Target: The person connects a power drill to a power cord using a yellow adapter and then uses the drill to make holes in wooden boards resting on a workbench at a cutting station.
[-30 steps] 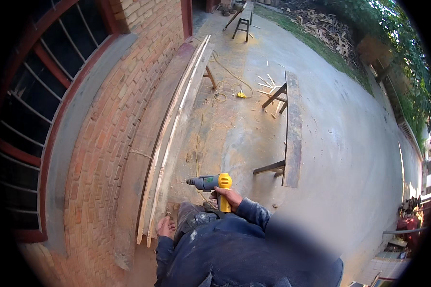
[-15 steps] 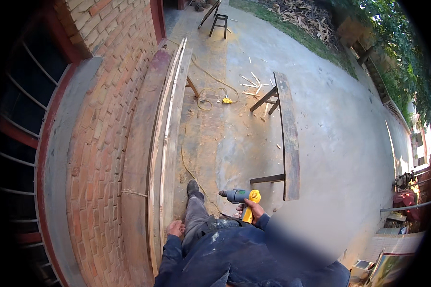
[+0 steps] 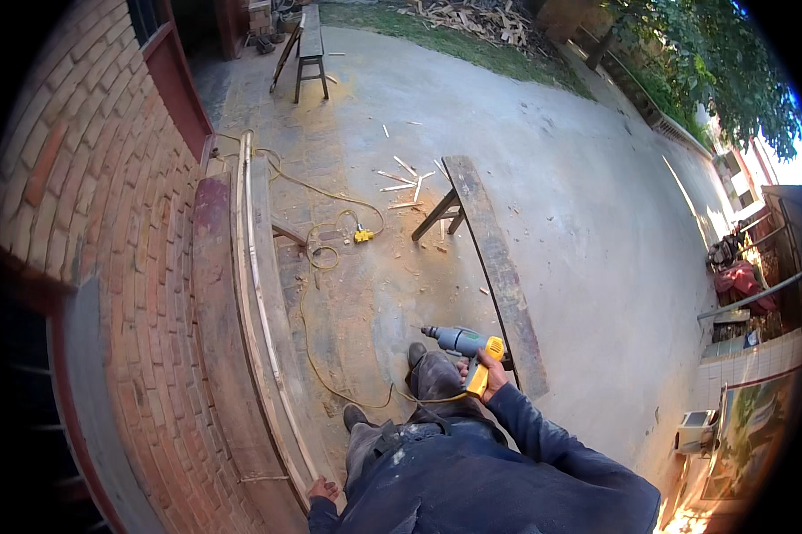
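My right hand (image 3: 493, 374) is wrapped around the yellow handle of a grey-and-yellow power drill (image 3: 460, 340), held in front of my legs. The drill's chuck points left, and I cannot make out a bit in it. A yellow cord (image 3: 376, 405) runs across the floor near my feet. Low on the left, my left hand (image 3: 324, 489) has its fingers loosely apart and holds nothing. It is beside the near end of the long, thin wooden strips (image 3: 263, 307), which lie along a wooden bench (image 3: 218, 311) against the brick wall. I cannot tell whether it touches them.
A narrow wooden bench (image 3: 499, 258) stands ahead on the right. Scattered wood offcuts (image 3: 410, 182) and sawdust lie beyond it. A yellow cord connector (image 3: 364, 235) rests on the concrete. Another bench (image 3: 311, 44) stands far off. The brick wall (image 3: 143, 329) borders the left side.
My view has turned and moved forward, and one foot has stepped ahead. The drill stays in my right hand, now nearer the right-hand bench. My left hand has stayed by the strips.
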A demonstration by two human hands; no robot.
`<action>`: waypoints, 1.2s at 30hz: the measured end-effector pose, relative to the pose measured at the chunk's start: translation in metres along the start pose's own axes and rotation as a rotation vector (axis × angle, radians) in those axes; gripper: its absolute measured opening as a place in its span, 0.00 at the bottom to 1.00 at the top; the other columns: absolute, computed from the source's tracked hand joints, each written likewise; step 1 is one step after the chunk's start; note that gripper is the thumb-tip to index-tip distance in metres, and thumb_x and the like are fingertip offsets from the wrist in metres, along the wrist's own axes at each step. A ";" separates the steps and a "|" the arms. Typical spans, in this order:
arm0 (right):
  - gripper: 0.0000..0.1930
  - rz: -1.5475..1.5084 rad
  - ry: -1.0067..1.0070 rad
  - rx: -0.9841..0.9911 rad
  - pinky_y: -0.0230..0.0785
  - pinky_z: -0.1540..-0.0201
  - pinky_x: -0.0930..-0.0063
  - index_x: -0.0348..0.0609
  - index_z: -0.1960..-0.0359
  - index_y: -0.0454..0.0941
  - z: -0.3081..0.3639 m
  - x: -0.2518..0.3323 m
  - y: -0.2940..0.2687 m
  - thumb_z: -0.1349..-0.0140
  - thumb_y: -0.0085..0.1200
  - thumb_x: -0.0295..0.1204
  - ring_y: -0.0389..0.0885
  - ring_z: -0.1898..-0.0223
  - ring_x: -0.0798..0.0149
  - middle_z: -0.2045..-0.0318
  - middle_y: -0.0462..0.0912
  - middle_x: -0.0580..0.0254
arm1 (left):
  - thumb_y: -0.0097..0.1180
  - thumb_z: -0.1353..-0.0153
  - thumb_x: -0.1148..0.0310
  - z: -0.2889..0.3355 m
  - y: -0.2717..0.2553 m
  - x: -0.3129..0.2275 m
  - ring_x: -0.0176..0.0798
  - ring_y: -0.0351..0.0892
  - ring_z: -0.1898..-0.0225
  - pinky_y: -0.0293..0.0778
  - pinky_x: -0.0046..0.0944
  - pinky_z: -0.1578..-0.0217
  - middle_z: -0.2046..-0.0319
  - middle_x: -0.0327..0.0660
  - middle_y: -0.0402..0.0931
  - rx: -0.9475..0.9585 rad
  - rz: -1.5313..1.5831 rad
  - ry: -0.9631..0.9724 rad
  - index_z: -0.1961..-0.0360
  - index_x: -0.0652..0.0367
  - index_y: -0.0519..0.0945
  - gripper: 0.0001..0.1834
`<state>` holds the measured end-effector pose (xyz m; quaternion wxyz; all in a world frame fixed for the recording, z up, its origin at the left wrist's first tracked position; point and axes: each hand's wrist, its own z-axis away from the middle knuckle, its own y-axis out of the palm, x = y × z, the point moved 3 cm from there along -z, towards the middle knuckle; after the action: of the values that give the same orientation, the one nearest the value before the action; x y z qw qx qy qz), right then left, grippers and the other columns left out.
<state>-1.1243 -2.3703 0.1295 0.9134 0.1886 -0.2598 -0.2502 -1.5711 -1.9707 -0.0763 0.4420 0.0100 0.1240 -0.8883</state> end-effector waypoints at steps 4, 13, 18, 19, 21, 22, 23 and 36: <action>0.26 -0.184 -0.120 -0.008 0.82 0.64 0.62 0.33 0.51 0.74 -0.098 0.093 -0.002 0.25 0.50 0.50 0.84 0.70 0.60 0.62 0.84 0.50 | 0.49 0.24 0.53 0.020 0.060 -0.062 0.47 0.81 0.72 0.78 0.45 0.73 0.66 0.48 0.81 -0.033 -0.094 0.010 0.46 0.57 0.76 0.19; 0.25 -0.387 -0.316 0.023 0.80 0.66 0.66 0.33 0.50 0.75 -0.371 0.313 -0.014 0.27 0.53 0.49 0.83 0.70 0.61 0.62 0.83 0.50 | 0.51 0.27 0.59 0.056 0.224 -0.246 0.45 0.85 0.61 0.80 0.46 0.59 0.60 0.48 0.85 -0.020 -1.131 0.393 0.48 0.58 0.79 0.16; 0.27 -0.522 -0.368 -0.036 0.75 0.67 0.69 0.34 0.46 0.72 -0.433 0.356 -0.065 0.27 0.53 0.50 0.78 0.70 0.65 0.60 0.81 0.54 | 0.58 0.29 0.65 0.123 0.412 -0.369 0.35 0.81 0.74 0.79 0.36 0.74 0.67 0.42 0.83 0.042 -0.622 0.445 0.49 0.62 0.81 0.13; 0.27 -0.516 -0.366 0.007 0.75 0.67 0.71 0.34 0.46 0.72 -0.438 0.360 -0.076 0.26 0.51 0.50 0.78 0.70 0.66 0.61 0.80 0.54 | 0.59 0.28 0.65 0.136 0.454 -0.388 0.34 0.81 0.73 0.79 0.35 0.73 0.67 0.41 0.82 0.081 -0.614 0.454 0.49 0.62 0.81 0.14; 0.27 -0.469 -0.353 -0.016 0.75 0.68 0.71 0.34 0.47 0.73 -0.448 0.356 -0.076 0.25 0.50 0.51 0.79 0.70 0.66 0.61 0.81 0.55 | 0.59 0.28 0.66 0.145 0.508 -0.418 0.31 0.82 0.71 0.79 0.31 0.69 0.67 0.38 0.83 0.172 -0.606 0.464 0.50 0.62 0.83 0.12; 0.26 -0.448 -0.346 -0.063 0.76 0.68 0.71 0.35 0.47 0.73 -0.452 0.354 -0.075 0.25 0.50 0.51 0.79 0.70 0.66 0.61 0.81 0.56 | 0.60 0.28 0.66 0.140 0.529 -0.427 0.31 0.82 0.72 0.79 0.31 0.69 0.67 0.38 0.83 0.198 -0.632 0.468 0.49 0.62 0.83 0.13; 0.26 -0.426 -0.339 -0.115 0.76 0.68 0.71 0.35 0.47 0.74 -0.454 0.348 -0.077 0.25 0.50 0.51 0.80 0.71 0.66 0.62 0.81 0.57 | 0.60 0.28 0.66 0.132 0.544 -0.433 0.31 0.82 0.72 0.79 0.31 0.69 0.67 0.37 0.83 0.227 -0.661 0.465 0.49 0.62 0.83 0.13; 0.35 1.495 -0.067 -1.185 0.76 0.57 0.49 0.43 0.61 0.88 -0.424 0.366 -0.101 0.27 0.39 0.63 0.87 0.62 0.42 0.68 0.87 0.45 | 0.62 0.30 0.66 -0.009 0.558 -0.456 0.28 0.79 0.75 0.78 0.32 0.71 0.72 0.36 0.82 0.197 -0.768 0.272 0.56 0.61 0.85 0.10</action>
<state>-0.6490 -2.5638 -0.1158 0.7761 -0.5268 -0.1699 0.3021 -0.8549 -1.9343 -0.1447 0.0550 0.1223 0.0903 -0.9868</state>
